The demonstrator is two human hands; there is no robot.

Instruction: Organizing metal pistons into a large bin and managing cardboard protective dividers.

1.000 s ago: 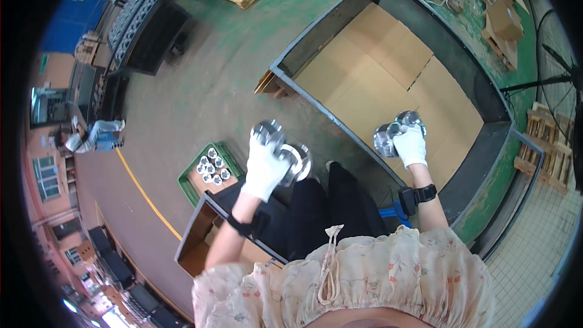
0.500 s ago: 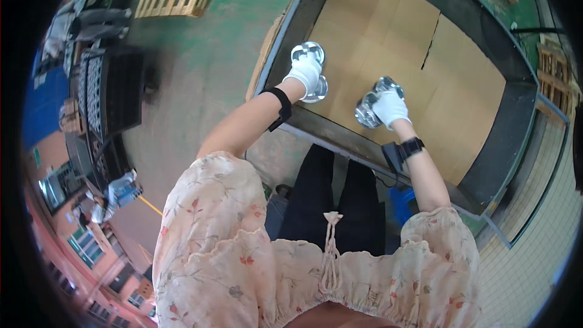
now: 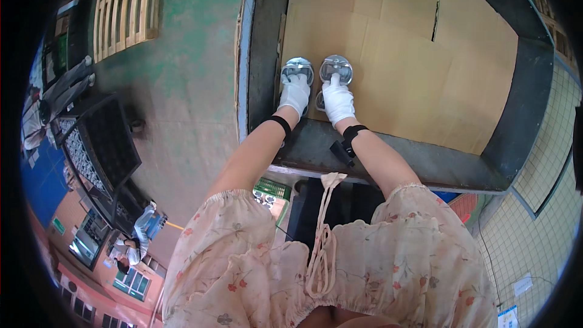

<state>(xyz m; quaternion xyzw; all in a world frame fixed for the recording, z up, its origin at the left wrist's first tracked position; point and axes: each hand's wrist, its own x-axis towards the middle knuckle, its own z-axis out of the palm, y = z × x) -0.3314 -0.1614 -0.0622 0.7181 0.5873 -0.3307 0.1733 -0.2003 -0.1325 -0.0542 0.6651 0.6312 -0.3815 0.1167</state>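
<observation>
My left hand [image 3: 296, 93], in a white glove, is closed round a shiny silver metal part with a round end [image 3: 297, 68]. Just to its right, my right hand [image 3: 338, 102], gloved likewise, grips a second shiny metal part with a round end [image 3: 337, 67]; a lower piece of it shows beside the glove. Both parts are at the near left corner of a large dark metal bin [image 3: 419, 167], over its brown cardboard lining [image 3: 401, 85]. A small gap separates the two round ends. Fingers and gloves hide the middles of both parts.
The bin's dark walls rise around the cardboard, which has a slit [image 3: 436, 15] toward the far side. A wooden pallet [image 3: 126, 12] lies on the green floor at far left. A dark rack [image 3: 100, 152] and other people stand left. A green crate [image 3: 271, 191] sits below the bin's near edge.
My right hand has brought its metal part leftward, close beside the left one, and turned it so its round end points away from me. The view has shifted too.
</observation>
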